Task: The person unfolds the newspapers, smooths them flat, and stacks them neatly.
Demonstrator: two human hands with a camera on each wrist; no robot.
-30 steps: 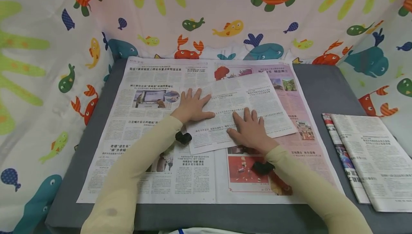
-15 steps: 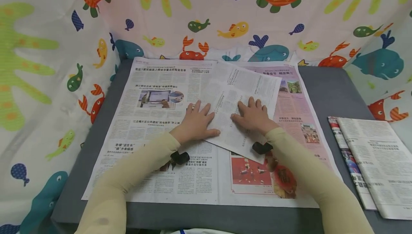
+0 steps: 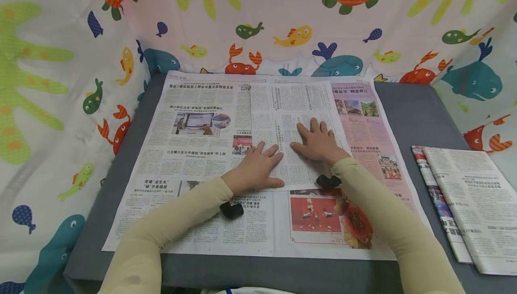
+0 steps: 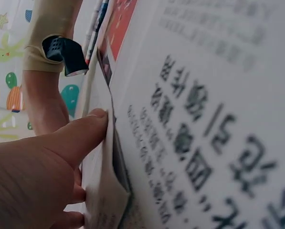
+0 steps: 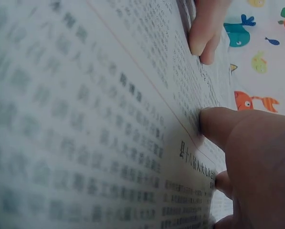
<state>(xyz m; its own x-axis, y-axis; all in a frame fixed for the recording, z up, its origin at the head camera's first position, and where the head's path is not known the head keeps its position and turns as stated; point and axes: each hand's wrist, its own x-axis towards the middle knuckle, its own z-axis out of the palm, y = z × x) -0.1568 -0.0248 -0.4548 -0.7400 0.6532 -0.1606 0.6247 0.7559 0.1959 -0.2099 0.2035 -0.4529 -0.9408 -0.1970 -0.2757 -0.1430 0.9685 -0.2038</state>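
A folded newspaper sheet (image 3: 299, 101) lies nearly straight on a larger spread newspaper (image 3: 210, 159), its print running sideways. My left hand (image 3: 256, 170) rests with spread fingers over its lower left corner. In the left wrist view the thumb of my left hand (image 4: 32, 176) presses near the folded edge (image 4: 104, 191), where the layers stand slightly apart. My right hand (image 3: 319, 143) lies on the right half of the folded sheet, fingers spread. Up close in the right wrist view, the fingertips of my right hand (image 5: 261, 152) touch the printed surface.
Folded newspapers (image 3: 476, 204) are stacked at the right edge of the grey table (image 3: 412, 110). A cloth with sea animals (image 3: 274, 11) hangs behind and along both sides. Black wrist cameras (image 3: 231, 210) sit under both wrists.
The folded sheet has turned from a slant to nearly upright and shifted a little. My left hand moved down and right, from the sheet's upper left side to its lower left corner.
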